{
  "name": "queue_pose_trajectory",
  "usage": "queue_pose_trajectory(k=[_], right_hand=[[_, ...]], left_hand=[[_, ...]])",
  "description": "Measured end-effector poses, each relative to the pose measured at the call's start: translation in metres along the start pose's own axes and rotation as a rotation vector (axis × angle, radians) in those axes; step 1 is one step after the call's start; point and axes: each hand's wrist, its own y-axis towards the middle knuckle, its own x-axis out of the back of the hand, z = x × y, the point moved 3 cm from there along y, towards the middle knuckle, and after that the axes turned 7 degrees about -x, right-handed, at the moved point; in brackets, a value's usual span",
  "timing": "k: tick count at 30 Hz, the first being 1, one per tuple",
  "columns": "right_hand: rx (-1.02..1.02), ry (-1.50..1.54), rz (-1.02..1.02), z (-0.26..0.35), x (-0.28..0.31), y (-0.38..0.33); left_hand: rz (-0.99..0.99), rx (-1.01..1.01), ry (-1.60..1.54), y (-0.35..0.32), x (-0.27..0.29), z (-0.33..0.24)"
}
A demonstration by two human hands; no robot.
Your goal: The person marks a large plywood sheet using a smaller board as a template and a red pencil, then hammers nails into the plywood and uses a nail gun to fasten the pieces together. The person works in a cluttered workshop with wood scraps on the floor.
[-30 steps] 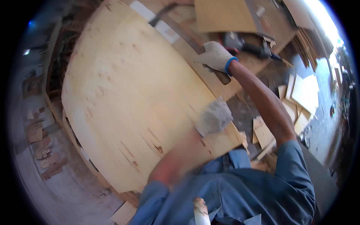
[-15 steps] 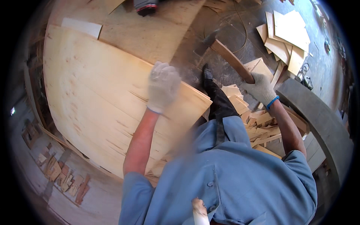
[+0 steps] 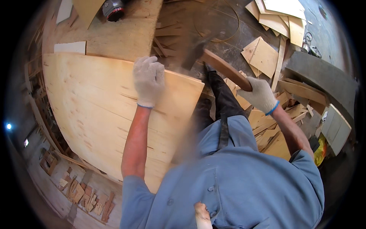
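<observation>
My left hand (image 3: 148,78) lies flat, fingers together, on the big plywood sheet (image 3: 95,114) near its upper edge; my right hand (image 3: 261,93) is clamped on a wooden handle (image 3: 225,70) beside it

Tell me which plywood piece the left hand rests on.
The left hand rests on the large curved plywood sheet, not the small offcuts scattered at right.

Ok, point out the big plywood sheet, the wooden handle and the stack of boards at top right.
plywood sheet (image 3: 95,103), head view, bare face left of the gloved left hand.
wooden handle (image 3: 223,68), head view, mid-shaft above the right hand.
stack of boards (image 3: 284,13), head view, top board's face.
</observation>
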Motion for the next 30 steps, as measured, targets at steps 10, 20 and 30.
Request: queue_pose_trajectory(k=[10,20,30], right_hand=[[-0.311,0.795,-0.277,-0.017,-0.148,-0.082],[-0.133,0.921,-0.102,0.003,-0.256,-0.096],[-0.128,1.164,-0.004,0.034,-0.3,-0.085]], left_hand=[[0.048,-0.094,-0.2,-0.009,-0.024,-0.061],[0.211,-0.032,-0.188,-0.017,-0.034,-0.05],[0.344,0.035,-0.125,-0.01,-0.034,-0.052]])
